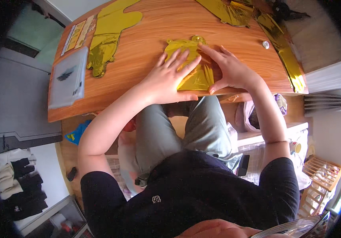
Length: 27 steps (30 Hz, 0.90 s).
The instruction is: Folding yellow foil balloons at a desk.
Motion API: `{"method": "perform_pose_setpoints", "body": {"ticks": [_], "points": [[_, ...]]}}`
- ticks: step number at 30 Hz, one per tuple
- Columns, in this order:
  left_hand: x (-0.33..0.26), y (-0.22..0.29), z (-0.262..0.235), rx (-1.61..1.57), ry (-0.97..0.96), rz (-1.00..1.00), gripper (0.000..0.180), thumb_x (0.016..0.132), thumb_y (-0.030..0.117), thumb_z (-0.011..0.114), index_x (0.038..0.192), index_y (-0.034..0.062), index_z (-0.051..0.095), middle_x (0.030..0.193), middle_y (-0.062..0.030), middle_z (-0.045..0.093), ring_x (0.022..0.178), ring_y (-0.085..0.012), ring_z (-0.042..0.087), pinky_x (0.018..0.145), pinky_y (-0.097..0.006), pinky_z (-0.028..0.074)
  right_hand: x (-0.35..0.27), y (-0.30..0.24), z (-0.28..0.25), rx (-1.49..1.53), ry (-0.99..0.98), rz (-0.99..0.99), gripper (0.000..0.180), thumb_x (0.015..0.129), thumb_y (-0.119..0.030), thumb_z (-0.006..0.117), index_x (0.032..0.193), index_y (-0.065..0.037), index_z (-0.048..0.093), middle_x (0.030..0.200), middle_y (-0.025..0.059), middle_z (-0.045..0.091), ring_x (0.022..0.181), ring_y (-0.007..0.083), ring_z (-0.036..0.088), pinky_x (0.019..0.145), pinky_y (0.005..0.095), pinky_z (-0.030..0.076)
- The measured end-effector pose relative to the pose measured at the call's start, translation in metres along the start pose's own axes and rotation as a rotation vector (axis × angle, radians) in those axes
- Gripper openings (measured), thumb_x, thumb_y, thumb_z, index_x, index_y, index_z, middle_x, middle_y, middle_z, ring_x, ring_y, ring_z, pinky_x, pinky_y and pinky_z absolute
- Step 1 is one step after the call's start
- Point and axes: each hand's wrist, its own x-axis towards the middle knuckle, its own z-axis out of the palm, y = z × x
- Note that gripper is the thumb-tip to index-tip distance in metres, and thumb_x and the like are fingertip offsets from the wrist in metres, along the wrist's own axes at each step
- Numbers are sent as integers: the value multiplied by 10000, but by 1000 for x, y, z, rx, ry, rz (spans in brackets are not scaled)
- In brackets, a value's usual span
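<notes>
A flat piece of shiny gold foil, which looks like a folded foil balloon (196,81), lies at the table's near edge in front of me. My left hand (168,77) rests on its left side with the fingers stretched out and spread. Over its right edge, my right hand (234,69) is also spread, its fingertips touching the foil near the top and its thumb at the lower right corner. Neither hand grips anything. Small rounded tabs stick out at the foil's far end. Part of the foil is hidden under my left fingers.
On the wooden table (138,65), more gold foil (111,29) lies at left, with other foil (234,14) at the far right and a long foil strip (283,49) along the right edge. Clear plastic bags (69,79), a printed sheet (79,33) and a small white roll (265,44) lie around.
</notes>
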Motion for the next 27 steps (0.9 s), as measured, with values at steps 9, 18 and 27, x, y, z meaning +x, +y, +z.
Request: {"method": "perform_pose_setpoints", "body": {"ticks": [9,18,27], "points": [[-4,-15,-6,-41,-37,-37,906,937,565,638,1632,153,228,1669,-214,236,1549,-387,226,1264,-495,218,-5,-1,-1,50,38,-13,1447,473,-374,991,1641,-163,165,1519,213,487,1420,435,410,1186,482,357],[-10,-23,-7,-98,1,62,1142,803,819,596,1637,144,205,1667,-246,216,1555,-404,195,1271,-522,175,-17,-10,3,-18,41,-65,1423,462,-406,991,1623,-138,213,1530,190,484,1468,396,377,1227,532,292],[-57,34,-7,188,146,219,784,946,596,578,1544,110,436,1597,-113,430,1492,-273,386,1210,-549,322,-51,-36,32,-206,281,-123,627,775,-170,793,1366,-106,591,1374,102,642,1301,306,585,1132,509,411]]}}
